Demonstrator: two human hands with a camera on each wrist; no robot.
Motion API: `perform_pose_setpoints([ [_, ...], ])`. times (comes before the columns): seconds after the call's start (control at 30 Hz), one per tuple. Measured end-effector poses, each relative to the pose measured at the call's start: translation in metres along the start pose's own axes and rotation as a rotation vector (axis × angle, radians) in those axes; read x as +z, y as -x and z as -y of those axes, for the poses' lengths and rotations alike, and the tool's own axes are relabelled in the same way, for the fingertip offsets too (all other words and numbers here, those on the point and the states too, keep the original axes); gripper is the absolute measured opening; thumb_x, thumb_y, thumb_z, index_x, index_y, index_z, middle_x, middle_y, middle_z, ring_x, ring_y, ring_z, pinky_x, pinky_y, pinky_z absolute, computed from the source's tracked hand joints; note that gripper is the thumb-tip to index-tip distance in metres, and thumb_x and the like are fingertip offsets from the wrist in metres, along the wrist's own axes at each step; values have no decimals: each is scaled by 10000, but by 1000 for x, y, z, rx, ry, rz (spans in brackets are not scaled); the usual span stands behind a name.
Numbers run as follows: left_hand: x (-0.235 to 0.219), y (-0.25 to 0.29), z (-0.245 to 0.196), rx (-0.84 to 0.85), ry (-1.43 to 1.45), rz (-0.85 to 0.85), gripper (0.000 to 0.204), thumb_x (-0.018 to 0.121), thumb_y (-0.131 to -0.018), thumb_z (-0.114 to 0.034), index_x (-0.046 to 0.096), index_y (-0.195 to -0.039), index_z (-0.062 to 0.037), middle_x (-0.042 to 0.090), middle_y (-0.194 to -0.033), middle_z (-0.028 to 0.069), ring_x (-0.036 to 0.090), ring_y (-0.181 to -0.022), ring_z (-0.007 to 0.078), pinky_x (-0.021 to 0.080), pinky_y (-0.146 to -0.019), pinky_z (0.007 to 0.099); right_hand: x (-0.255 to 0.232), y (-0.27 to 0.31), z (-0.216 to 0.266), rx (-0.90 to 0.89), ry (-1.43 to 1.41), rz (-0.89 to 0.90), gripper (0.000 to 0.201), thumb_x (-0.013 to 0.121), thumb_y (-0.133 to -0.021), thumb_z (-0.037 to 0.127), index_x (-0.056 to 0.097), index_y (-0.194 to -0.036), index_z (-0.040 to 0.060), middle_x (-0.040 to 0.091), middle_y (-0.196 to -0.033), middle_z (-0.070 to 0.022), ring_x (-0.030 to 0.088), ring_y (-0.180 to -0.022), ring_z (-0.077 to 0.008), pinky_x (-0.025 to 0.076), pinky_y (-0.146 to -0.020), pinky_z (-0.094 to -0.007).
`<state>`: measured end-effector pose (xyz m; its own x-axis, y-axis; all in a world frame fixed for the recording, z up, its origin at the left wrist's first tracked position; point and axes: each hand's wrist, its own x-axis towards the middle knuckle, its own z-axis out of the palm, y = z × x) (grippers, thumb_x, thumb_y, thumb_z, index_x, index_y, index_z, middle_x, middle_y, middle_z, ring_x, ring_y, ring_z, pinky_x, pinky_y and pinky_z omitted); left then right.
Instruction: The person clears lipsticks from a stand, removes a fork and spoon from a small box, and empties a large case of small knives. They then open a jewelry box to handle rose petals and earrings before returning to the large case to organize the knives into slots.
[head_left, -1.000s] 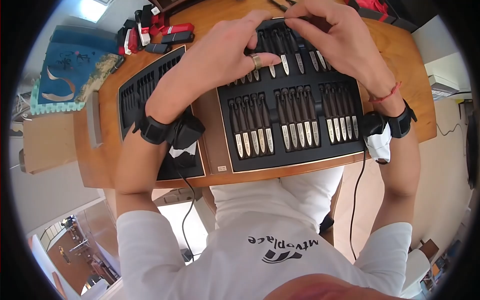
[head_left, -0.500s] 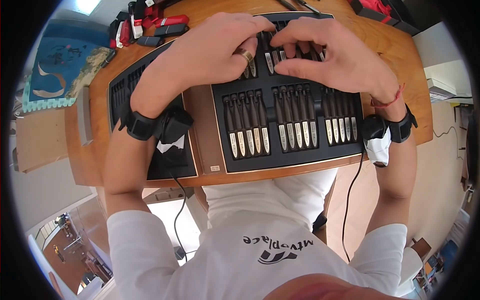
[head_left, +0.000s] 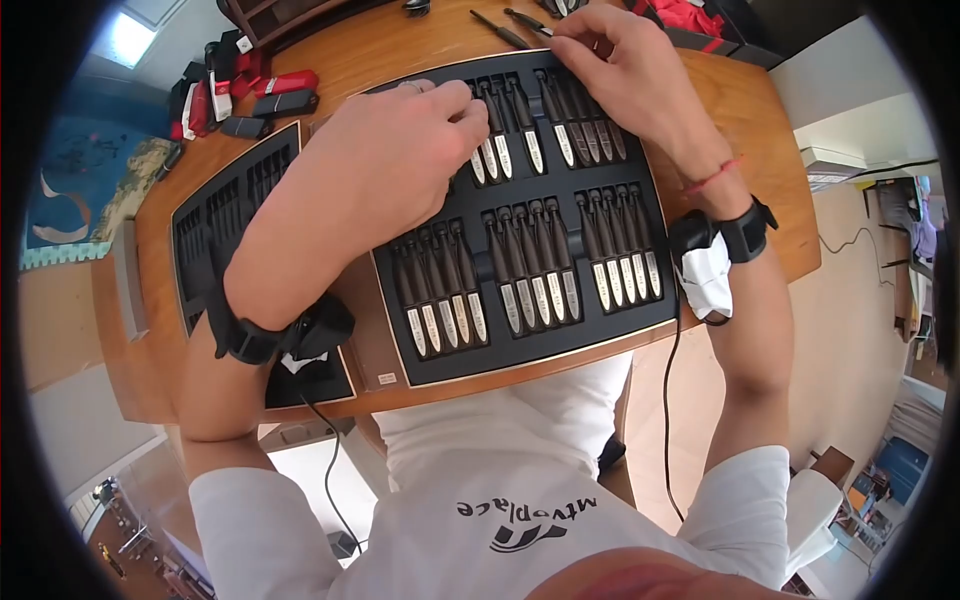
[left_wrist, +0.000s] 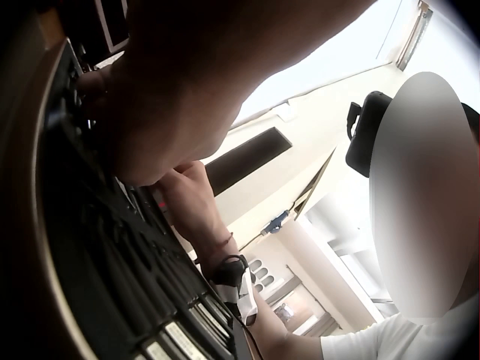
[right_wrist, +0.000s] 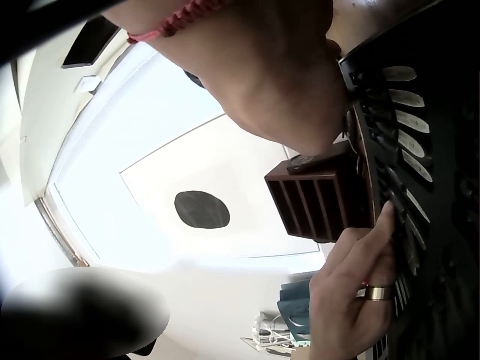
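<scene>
A shallow black case (head_left: 560, 352) holds rows of slim tools (head_left: 540, 300) with dark handles and silver leaf-shaped ends. My left hand (head_left: 385, 155) lies over its back-left part and hides the slots beneath. In the right wrist view, the index finger of that left hand (right_wrist: 352, 292), which wears a ring, reaches down to the tools in the case. My right hand (head_left: 635, 85) is past the case's back-right edge, thumb and index at the end of a loose dark tool (head_left: 527, 22) on the table. I cannot tell whether they pinch it.
A second dark tool (head_left: 498, 30) lies behind the case. The case's other half (head_left: 235, 210) lies at the left. Red and black packets (head_left: 285, 92) sit at the back left, a box with red cloth (head_left: 690, 22) at the back right. Cables hang from both wrist cameras.
My right hand has left the case's back row for the loose tools behind it. My left hand has drawn back from the back edge. The head view has shifted, showing more of the table behind.
</scene>
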<state>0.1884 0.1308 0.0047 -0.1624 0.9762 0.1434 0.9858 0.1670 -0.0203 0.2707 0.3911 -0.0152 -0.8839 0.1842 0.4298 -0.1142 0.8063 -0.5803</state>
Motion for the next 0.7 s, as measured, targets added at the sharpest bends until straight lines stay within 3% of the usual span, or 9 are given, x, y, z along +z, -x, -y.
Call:
perform_pose_setpoints([
  [0.03,-1,1,-1,-26,-13,19,515,666,-834,23,690,-1348,16,654,-1100,133,696,-1046,349,597,-884,453,4,0,-7,-5,5,-1,221,710,-997,179,741,-961,-37,722,-867,-242,726,-861,-394,561,-775,-484],
  [0.1,-2,1,1,-21,-11,18,521,665,-829,24,689,-1349,18,655,-1096,133,699,-1036,349,598,-879,455,13,-4,-21,-15,49,-37,257,799,-1008,246,794,-1109,9,723,-878,-50,606,-757,-132,519,-701,-316],
  [0.13,-2,1,0,-13,-4,22,526,664,-824,25,688,-1350,20,656,-1092,133,702,-1025,349,598,-874,457,15,-6,-24,-24,55,-39,257,799,-1008,246,794,-1109,9,723,-878,-50,606,-757,-132,519,-701,-316],
  [0.2,-2,1,1,-20,5,21,527,663,-823,23,686,-1349,23,656,-1086,132,704,-1017,350,598,-872,457,17,-10,-21,-52,73,-81,275,808,-943,279,802,-1015,14,727,-853,-145,686,-812,-299,546,-746,-438],
  [0.37,-3,0,3,16,45,7,503,656,-823,22,688,-1325,18,650,-1069,150,693,-997,374,591,-859,474,17,-25,-14,-127,256,25,326,765,-965,347,824,-919,30,762,-903,-234,730,-901,-443,577,-830,-542],
  [0.43,1,-2,11,35,154,-37,480,646,-827,21,685,-1305,12,629,-1043,171,675,-975,405,571,-839,490,14,-39,13,75,380,240,381,741,-967,384,827,-954,13,785,-941,-250,775,-947,-439,614,-840,-534],
  [0.5,-1,-3,8,26,218,-46,454,626,-840,26,678,-1291,12,601,-1015,194,653,-955,423,546,-812,495,15,-48,19,96,419,317,322,714,-971,344,818,-1061,53,792,-950,-219,777,-959,-425,618,-834,-525],
  [0.6,-9,-4,5,16,243,2,426,616,-859,40,667,-1281,15,595,-1013,199,650,-987,425,539,-837,501,18,-62,30,128,389,438,325,716,-956,281,804,-1082,-5,806,-1069,-247,797,-1005,-407,642,-873,-530],
  [0.7,-6,-4,4,0,258,9,400,625,-871,39,664,-1268,7,606,-1031,198,650,-1030,429,542,-870,512,18,-66,38,-9,485,344,335,752,-911,286,813,-1079,2,810,-1037,-238,800,-971,-429,650,-869,-499],
])
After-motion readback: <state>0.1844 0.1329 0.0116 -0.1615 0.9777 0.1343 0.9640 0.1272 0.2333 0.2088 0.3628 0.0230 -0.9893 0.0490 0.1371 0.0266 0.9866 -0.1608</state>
